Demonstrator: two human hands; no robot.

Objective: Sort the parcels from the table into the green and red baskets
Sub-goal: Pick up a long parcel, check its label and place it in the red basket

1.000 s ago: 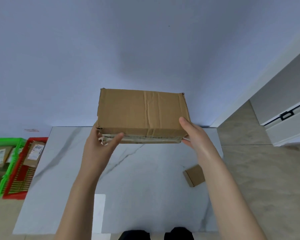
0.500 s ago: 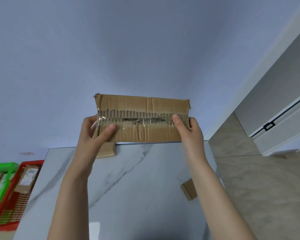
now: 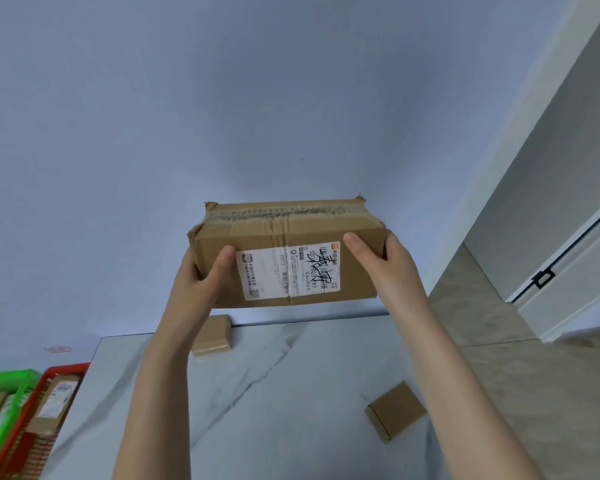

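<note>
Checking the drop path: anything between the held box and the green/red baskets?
Nothing visible. The left hand and right hand hold the labelled box in the air above the table; the red basket and green basket sit low left, open-topped. A small parcel lies flat beneath.

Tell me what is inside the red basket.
A long brown parcel with a white label lies in the red basket; anything under it is covered, and the basket's near end is out of frame.

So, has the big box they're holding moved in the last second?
Yes. The big box has been turned over, so its labelled face now shows, and it sits higher, above the far edge of the table rather than overlapping it.
</note>
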